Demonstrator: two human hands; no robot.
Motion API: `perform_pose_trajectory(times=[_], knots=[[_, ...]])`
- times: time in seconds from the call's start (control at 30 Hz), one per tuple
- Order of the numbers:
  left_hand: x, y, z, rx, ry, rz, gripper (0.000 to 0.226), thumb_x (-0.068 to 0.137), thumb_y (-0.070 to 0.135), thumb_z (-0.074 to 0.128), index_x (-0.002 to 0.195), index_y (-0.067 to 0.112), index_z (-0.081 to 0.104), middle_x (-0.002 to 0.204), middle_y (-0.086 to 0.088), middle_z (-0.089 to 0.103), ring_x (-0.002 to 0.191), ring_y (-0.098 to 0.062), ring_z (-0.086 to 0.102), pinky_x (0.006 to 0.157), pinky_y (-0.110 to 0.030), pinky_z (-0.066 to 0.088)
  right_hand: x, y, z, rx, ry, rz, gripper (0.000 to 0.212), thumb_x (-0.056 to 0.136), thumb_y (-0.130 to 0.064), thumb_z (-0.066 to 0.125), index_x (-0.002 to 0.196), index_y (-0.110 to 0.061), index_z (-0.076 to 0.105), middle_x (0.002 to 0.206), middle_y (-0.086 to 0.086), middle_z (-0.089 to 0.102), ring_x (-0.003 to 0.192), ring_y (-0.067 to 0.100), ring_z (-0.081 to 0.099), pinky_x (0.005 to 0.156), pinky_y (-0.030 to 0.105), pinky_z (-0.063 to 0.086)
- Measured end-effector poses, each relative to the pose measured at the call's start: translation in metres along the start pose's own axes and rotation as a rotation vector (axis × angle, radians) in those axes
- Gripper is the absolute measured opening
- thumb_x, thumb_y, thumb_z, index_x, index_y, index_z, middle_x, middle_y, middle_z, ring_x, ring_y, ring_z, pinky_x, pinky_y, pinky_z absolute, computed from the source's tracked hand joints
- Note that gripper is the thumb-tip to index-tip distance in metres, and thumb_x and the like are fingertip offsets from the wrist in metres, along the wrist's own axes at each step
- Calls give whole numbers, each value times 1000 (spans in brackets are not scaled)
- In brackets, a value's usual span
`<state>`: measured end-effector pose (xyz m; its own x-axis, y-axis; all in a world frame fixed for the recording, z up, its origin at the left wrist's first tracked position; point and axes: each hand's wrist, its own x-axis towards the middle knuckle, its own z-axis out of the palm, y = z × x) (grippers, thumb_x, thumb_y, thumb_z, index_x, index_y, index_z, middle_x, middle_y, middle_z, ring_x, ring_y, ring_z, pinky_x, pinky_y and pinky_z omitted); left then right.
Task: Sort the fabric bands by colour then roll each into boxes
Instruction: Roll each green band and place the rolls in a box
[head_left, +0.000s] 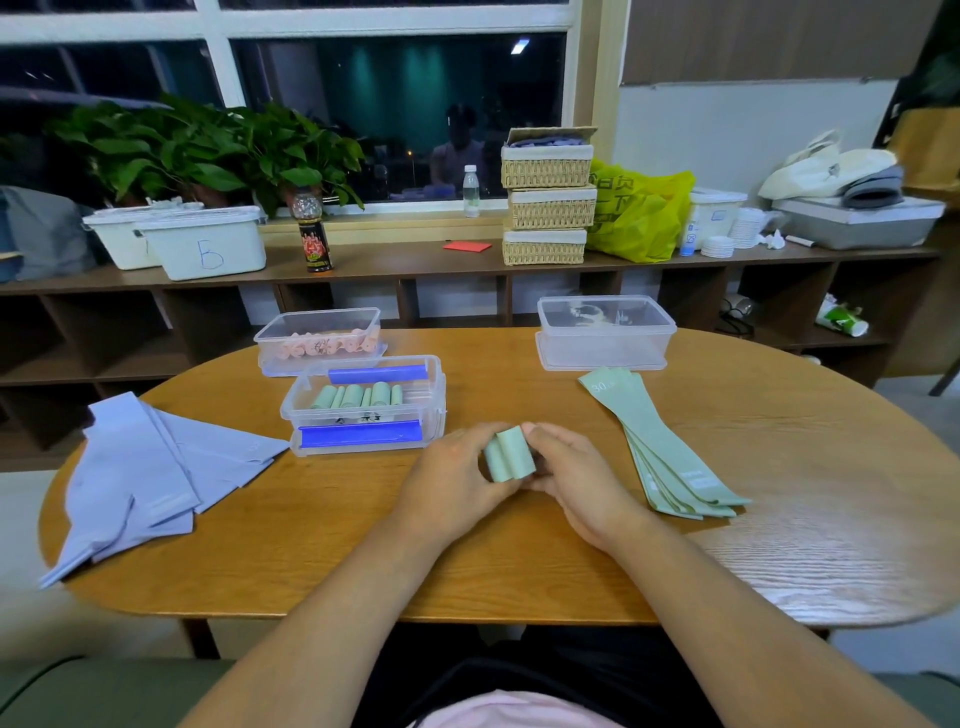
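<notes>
An oval wooden table (363, 545) with a visible grain is seen from above, its near edge crossed by two bare forearms. Bare wood is left along the near edge, between the hands and the piles on either side.

Just nearer than the table's middle, a pale green band (509, 454), soft and partly wound into a stubby roll, is held up off the wood. It is gripped by the left hand (457, 467), whose fingers are curled round its left side, and pinched by the thumb and fingers of the right hand (576, 467) on its other side.

Toward the right edge, a fanned stack of flat green bands (670, 467) is laid in long, overlapping strips. At the left edge, a looser pile of lilac bands (140, 478) is spread, with its ends overhanging the rim.

Left of the middle, a clear plastic box with blue clips (363, 434) is set, and upright green rolls (358, 397) are packed inside it in a row. Touching it from behind, a second clear box (319, 338) is filled with pink rolls (327, 345). At the far edge, right of the middle, a third clear box (605, 332) is placed just beyond the green stack.
</notes>
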<state>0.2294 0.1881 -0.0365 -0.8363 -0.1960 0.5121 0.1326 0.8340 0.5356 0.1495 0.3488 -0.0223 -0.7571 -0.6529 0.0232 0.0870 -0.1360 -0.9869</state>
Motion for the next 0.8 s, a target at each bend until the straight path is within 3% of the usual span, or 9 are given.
perform_pose_trajectory(times=[0.1,0.17,0.23,0.4,0.6,0.8], knots=[[1,-3,4,82,-3,13,55,83,50,77,135,34,66,119,12,74,108,-6,66,94,-29,53,-3,0,1,-116,5,-61,24,102,-33,70,112,-13,78,110,12,78,107,28,74,97,43,59],[2,-3,7,164,-18,36,55,85,39,78,137,27,65,122,6,73,114,-16,66,99,-36,52,-3,3,2,-305,24,-123,19,91,-27,84,105,-17,77,101,4,80,99,24,75,92,41,58],[2,-3,10,210,-28,73,56,86,31,77,139,24,61,126,6,70,119,-17,61,102,-38,50,-1,6,2,-349,58,-140,27,83,-20,90,106,-18,75,100,1,80,99,24,75,92,42,59],[1,-4,3,-41,36,79,62,85,38,86,140,28,58,130,16,62,119,0,56,99,-19,47,-1,-2,-6,-35,2,-62,29,94,-12,79,122,-10,74,113,12,79,110,27,74,100,44,58],[1,-4,-1,-72,76,112,54,83,38,89,130,28,66,121,17,64,114,-4,58,92,-22,50,-1,-5,-12,18,-59,-27,32,98,-12,73,130,-9,72,120,14,77,114,27,73,101,41,58],[0,-8,-1,17,69,121,53,83,41,88,130,27,67,124,17,65,116,-2,55,100,-24,47,-1,-2,-9,-8,-23,-30,27,97,-10,75,123,-8,76,116,15,78,110,27,74,97,40,60]])
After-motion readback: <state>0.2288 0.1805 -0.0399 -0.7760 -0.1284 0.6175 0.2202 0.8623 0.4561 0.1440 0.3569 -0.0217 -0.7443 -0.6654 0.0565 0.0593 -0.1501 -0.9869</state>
